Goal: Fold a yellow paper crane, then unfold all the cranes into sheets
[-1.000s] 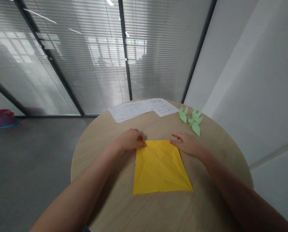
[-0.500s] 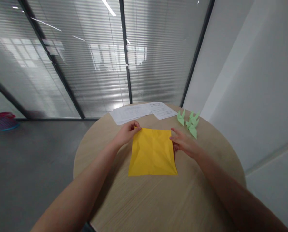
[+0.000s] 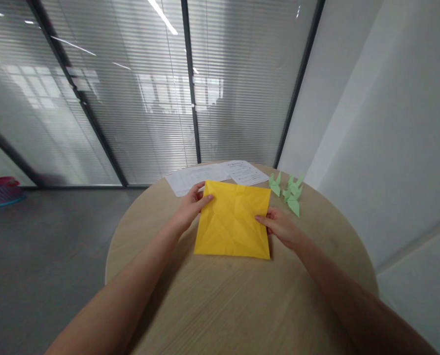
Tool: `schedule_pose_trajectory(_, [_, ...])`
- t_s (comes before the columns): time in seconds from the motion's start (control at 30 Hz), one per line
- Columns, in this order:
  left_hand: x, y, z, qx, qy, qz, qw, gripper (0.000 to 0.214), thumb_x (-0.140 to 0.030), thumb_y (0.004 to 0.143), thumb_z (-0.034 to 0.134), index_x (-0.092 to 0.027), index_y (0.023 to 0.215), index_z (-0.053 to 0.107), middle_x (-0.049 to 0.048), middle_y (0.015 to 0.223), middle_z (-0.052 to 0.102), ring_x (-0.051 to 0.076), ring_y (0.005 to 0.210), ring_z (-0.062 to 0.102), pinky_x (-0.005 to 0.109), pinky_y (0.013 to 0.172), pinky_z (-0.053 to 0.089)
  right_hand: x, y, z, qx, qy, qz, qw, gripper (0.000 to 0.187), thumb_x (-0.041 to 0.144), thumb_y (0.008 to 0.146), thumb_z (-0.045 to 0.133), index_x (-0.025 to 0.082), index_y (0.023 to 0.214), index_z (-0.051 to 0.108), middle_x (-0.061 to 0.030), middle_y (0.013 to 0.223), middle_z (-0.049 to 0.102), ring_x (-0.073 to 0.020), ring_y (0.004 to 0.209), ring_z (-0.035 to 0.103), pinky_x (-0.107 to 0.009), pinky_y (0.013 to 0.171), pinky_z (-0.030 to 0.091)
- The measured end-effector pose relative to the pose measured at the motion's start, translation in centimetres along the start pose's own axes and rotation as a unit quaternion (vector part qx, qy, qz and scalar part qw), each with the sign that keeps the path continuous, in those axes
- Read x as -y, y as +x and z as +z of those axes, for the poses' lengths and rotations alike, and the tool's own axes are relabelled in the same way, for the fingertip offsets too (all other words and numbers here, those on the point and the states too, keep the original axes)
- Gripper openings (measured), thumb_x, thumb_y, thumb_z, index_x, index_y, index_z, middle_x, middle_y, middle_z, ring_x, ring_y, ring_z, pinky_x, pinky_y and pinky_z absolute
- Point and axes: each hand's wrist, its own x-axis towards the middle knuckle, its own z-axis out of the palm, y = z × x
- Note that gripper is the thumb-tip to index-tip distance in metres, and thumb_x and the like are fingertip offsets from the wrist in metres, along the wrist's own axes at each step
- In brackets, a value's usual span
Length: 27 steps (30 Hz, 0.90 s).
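A square of yellow paper (image 3: 234, 222), marked with crease lines, is held up between my hands over the round wooden table. My left hand (image 3: 193, 204) pinches its upper left edge, thumb in front and fingers behind. On the opposite side my right hand (image 3: 279, 224) grips the right edge around the middle, its thumb lying on the front face. The fingers behind the paper are partly hidden. Beyond my right hand stand several small folded light-green paper figures (image 3: 292, 193).
Printed white sheets (image 3: 245, 172) lie at the far edge of the wooden table (image 3: 212, 305). Behind it rises a glass partition with blinds (image 3: 238, 98), with a white wall (image 3: 400, 148) at the right. A red and blue basket (image 3: 1, 191) sits on the floor at far left.
The yellow paper has been raised and tilted, its right top corner now standing free. My right hand has shifted its hold lower along the right edge, thumb now across the front.
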Motion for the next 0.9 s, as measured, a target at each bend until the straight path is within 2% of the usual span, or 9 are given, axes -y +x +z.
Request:
schedule_pose_trajectory(0.1, [0.8, -0.2, 0.0, 0.093, -0.006, -0.077, 0.993, 0.048, -0.045, 0.079, 0.072, -0.022, 0.120, 0.064, 0.0108, 0.106, 0.074, 0.024, 0.088, 0.070, 0.033, 0.070, 0.055, -0.2, 0.4, -0.5, -0.046, 0.013, -0.019, 0.999, 0.044, 0.055, 0.074, 0.078, 0.025, 0.105, 0.069, -0.0113, 0.109, 0.075, -0.0337, 0.100, 0.071, -0.043, 0.071, 0.060])
schedule_pose_trajectory(0.17, [1.5, -0.1, 0.1, 0.107, -0.029, -0.109, 0.988, 0.040, -0.047, 0.080, 0.070, -0.021, 0.110, 0.069, 0.0102, 0.102, 0.076, 0.025, 0.086, 0.071, 0.036, 0.074, 0.057, -0.3, 0.5, -0.9, -0.055, 0.010, -0.028, 0.998, 0.045, 0.055, 0.076, 0.076, 0.025, 0.108, 0.068, -0.0115, 0.109, 0.074, -0.0343, 0.103, 0.070, -0.044, 0.072, 0.060])
schedule_pose_trajectory(0.3, [2.3, 0.2, 0.0, 0.112, -0.066, -0.119, 0.984, 0.037, -0.046, 0.081, 0.070, -0.020, 0.107, 0.071, 0.0090, 0.099, 0.077, 0.023, 0.082, 0.072, 0.037, 0.076, 0.058, -0.2, 0.6, -1.3, -0.054, -0.010, -0.047, 0.997, 0.043, 0.052, 0.075, 0.076, 0.027, 0.109, 0.068, -0.0101, 0.111, 0.074, -0.0337, 0.106, 0.069, -0.044, 0.075, 0.060])
schedule_pose_trajectory(0.4, [2.4, 0.4, -0.2, 0.103, -0.056, -0.119, 0.986, 0.036, -0.042, 0.081, 0.068, -0.019, 0.107, 0.072, 0.0100, 0.101, 0.077, 0.022, 0.080, 0.072, 0.035, 0.070, 0.057, -0.3, 0.6, -1.5, -0.062, -0.011, -0.056, 0.996, 0.039, 0.048, 0.074, 0.076, 0.028, 0.107, 0.071, -0.0079, 0.112, 0.075, -0.0325, 0.105, 0.069, -0.045, 0.080, 0.059])
schedule_pose_trajectory(0.47, [2.3, 0.3, -0.3, 0.090, -0.043, -0.124, 0.987, 0.035, -0.036, 0.080, 0.067, -0.019, 0.110, 0.072, 0.0097, 0.103, 0.076, 0.022, 0.080, 0.072, 0.033, 0.068, 0.056, -0.5, 0.8, -1.5, -0.068, 0.002, -0.056, 0.996, 0.035, 0.045, 0.071, 0.077, 0.028, 0.102, 0.074, -0.0062, 0.109, 0.075, -0.0307, 0.102, 0.070, -0.045, 0.084, 0.057])
schedule_pose_trajectory(0.57, [2.3, 0.4, -0.4, 0.082, -0.040, -0.136, 0.987, 0.037, -0.030, 0.079, 0.065, -0.022, 0.115, 0.071, 0.0086, 0.110, 0.076, 0.022, 0.089, 0.072, 0.034, 0.073, 0.057, -0.8, 1.0, -1.7, -0.073, 0.007, -0.054, 0.996, 0.025, 0.041, 0.069, 0.076, 0.029, 0.091, 0.076, -0.0045, 0.103, 0.076, -0.0281, 0.096, 0.071, -0.044, 0.086, 0.056])
schedule_pose_trajectory(0.73, [2.4, 0.8, -0.7, 0.093, -0.072, -0.184, 0.976, 0.042, -0.043, 0.086, 0.056, -0.021, 0.121, 0.068, 0.0110, 0.113, 0.075, 0.025, 0.095, 0.072, 0.036, 0.074, 0.058, -1.1, 1.0, -2.0, -0.083, -0.068, -0.104, 0.989, 0.015, 0.037, 0.072, 0.069, 0.028, 0.080, 0.077, -0.0037, 0.104, 0.073, -0.0250, 0.099, 0.068, -0.041, 0.088, 0.054])
schedule_pose_trajectory(0.8, [2.3, 0.7, -0.7, 0.097, -0.061, -0.190, 0.975, 0.045, -0.046, 0.086, 0.059, -0.022, 0.124, 0.066, 0.0108, 0.114, 0.074, 0.024, 0.093, 0.072, 0.034, 0.071, 0.057, -1.1, 1.0, -1.9, -0.090, -0.111, -0.129, 0.981, 0.015, 0.036, 0.074, 0.066, 0.027, 0.079, 0.077, -0.0047, 0.107, 0.072, -0.0245, 0.102, 0.066, -0.040, 0.090, 0.053])
schedule_pose_trajectory(0.9, [2.0, 0.4, -0.5, 0.087, -0.023, -0.174, 0.981, 0.045, -0.037, 0.081, 0.070, -0.022, 0.123, 0.065, 0.0094, 0.115, 0.073, 0.021, 0.090, 0.071, 0.030, 0.069, 0.055, -0.9, 0.9, -1.6, -0.095, -0.108, -0.121, 0.982, 0.018, 0.033, 0.075, 0.063, 0.027, 0.083, 0.078, -0.0056, 0.112, 0.071, -0.0248, 0.105, 0.066, -0.040, 0.090, 0.052])
